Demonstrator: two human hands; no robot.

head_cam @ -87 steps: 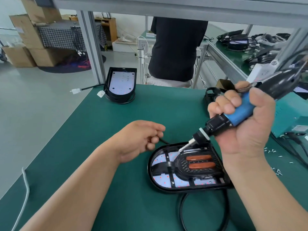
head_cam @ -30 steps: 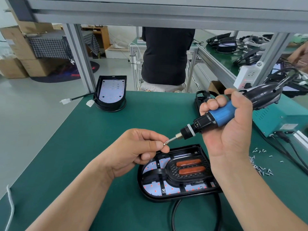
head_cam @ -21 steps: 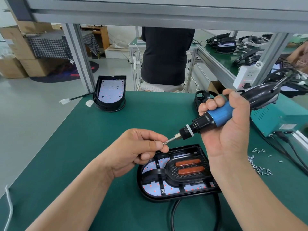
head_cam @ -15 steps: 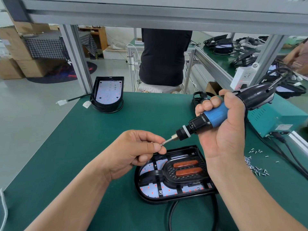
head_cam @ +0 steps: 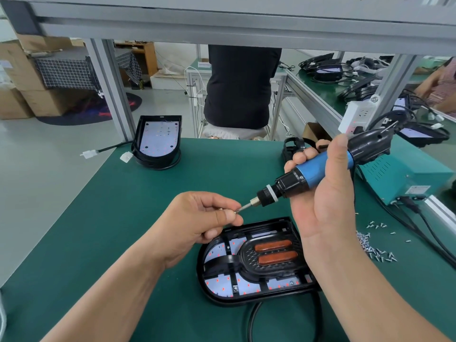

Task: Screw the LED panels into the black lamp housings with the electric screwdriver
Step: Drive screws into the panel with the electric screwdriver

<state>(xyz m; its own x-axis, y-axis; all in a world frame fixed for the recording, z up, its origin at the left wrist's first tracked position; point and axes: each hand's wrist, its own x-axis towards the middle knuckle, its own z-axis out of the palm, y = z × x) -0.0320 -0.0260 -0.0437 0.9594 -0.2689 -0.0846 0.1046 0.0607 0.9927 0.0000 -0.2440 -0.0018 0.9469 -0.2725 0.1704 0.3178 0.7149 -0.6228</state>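
While the right grip wraps around the blue-and-black electric screwdriver, holding it tilted with its bit pointing down and left, the left grip pinches a small screw between thumb and forefinger at the bit's tip. Both are above the black D-shaped lamp housing, which lies flat close to the green worktop's near edge, right of middle. Its white LED panel shows between black ribs. Fingertips hide nearly all of the screw, the right wrist covers the housing's right side, and its black cable is cut off below. A second black housing stands at the far left corner. Loose silver screws lie toward the right edge.
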